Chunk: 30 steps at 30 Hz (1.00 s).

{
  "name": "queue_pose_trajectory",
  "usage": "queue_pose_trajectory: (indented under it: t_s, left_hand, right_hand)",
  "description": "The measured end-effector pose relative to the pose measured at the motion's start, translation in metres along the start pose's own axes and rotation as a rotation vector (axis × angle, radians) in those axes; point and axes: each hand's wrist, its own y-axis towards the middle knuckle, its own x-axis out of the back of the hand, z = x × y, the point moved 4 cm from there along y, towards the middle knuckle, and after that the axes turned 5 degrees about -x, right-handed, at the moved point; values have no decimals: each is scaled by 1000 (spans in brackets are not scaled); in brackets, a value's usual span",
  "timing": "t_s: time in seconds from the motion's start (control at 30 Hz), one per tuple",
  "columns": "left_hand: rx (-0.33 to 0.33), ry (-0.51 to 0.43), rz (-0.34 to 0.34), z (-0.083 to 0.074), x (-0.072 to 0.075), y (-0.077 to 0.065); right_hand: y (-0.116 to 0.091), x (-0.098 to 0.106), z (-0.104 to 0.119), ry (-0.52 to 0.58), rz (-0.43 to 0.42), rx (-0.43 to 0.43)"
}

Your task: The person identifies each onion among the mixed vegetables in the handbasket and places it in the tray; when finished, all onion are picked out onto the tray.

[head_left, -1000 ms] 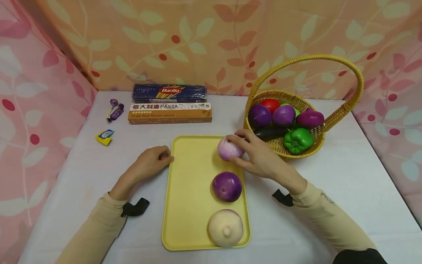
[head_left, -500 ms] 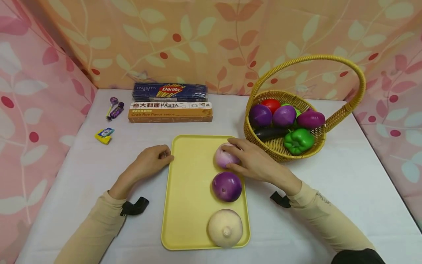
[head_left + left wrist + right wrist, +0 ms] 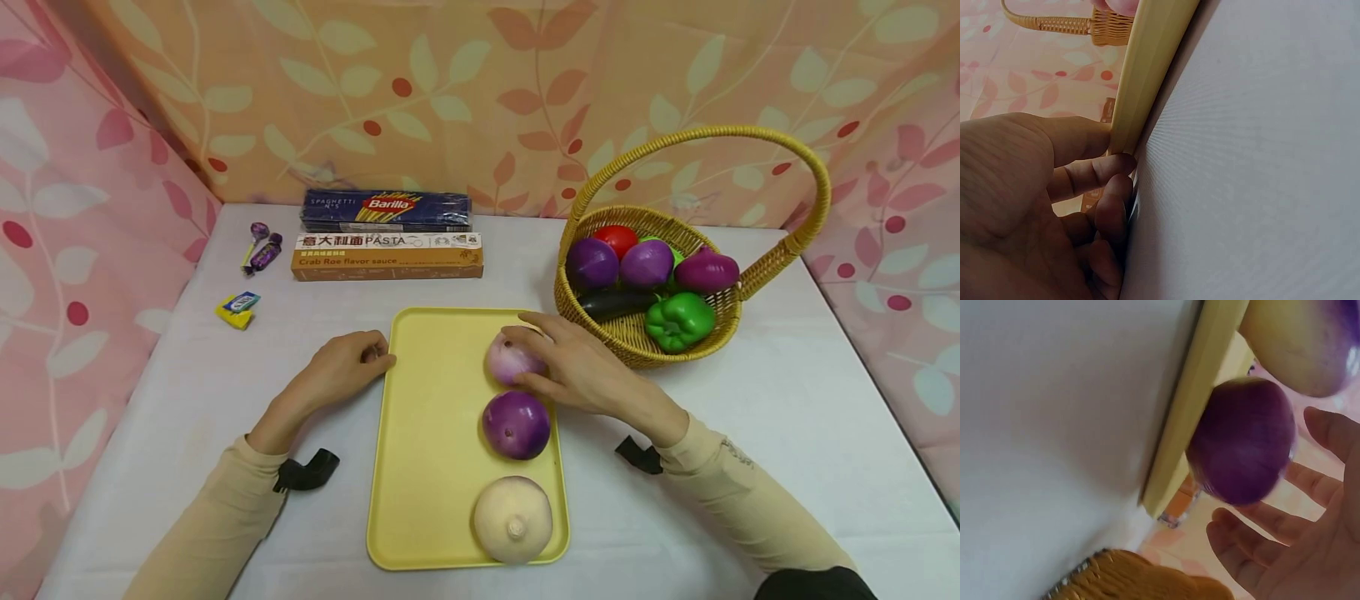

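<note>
My left hand (image 3: pixel 348 367) pinches the left rim of the yellow tray (image 3: pixel 427 433); in the left wrist view the thumb and forefinger meet at its edge. A pale purple onion (image 3: pixel 510 358) sits at the tray's far right. My right hand (image 3: pixel 577 362) is around it with loosely spread fingers, and the right wrist view shows the thumb apart from the onion (image 3: pixel 1244 444). Close in front of the onion lies a round purple eggplant (image 3: pixel 516 425). A whitish round vegetable with a stubby knob (image 3: pixel 513 521) is at the tray's near right corner.
A wicker basket (image 3: pixel 720 325) with a tall handle stands back right, holding a green pepper (image 3: pixel 678 321), a dark eggplant (image 3: pixel 615 302), a tomato (image 3: pixel 617 240) and purple vegetables. Spaghetti (image 3: pixel 386 210) and pasta (image 3: pixel 386 257) boxes lie at the back; wrapped candies (image 3: pixel 237 310) lie left.
My right hand has brought the onion slightly nearer and to the left, closer to the round purple eggplant. My left hand has stayed at the tray's rim.
</note>
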Motion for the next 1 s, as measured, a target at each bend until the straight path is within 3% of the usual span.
queue_pose_trajectory:
  t_s: [0.1,0.23,0.37,0.5,0.63,0.83,1.0]
  left_hand:
    - [-1,-1,-2,0,0,0]
    - [-4,-5,-3,1,-1,-1]
    - [-8,-8,-5,2,-1,0]
    - [-9,-10,-4,2,-1,0]
    - [-7,-5,-3,3,0,0]
    - [-12,-6,-6,2,-1,0]
    - [-13,-12,-8,1,0,0]
  right_hand:
    - [-3,12,-5,14,-69,-12]
    - [-8,38,-24,43,-251,-80]
    - [-17,67,-59,60,-420,-235]
    - [-30,87,-100,24,-509,-405]
    - [-39,91,-133,-83,-468,-537]
    - [-45,79,-154,-191,-231,-667]
    - [-47,75,-155,-257,-272,-646]
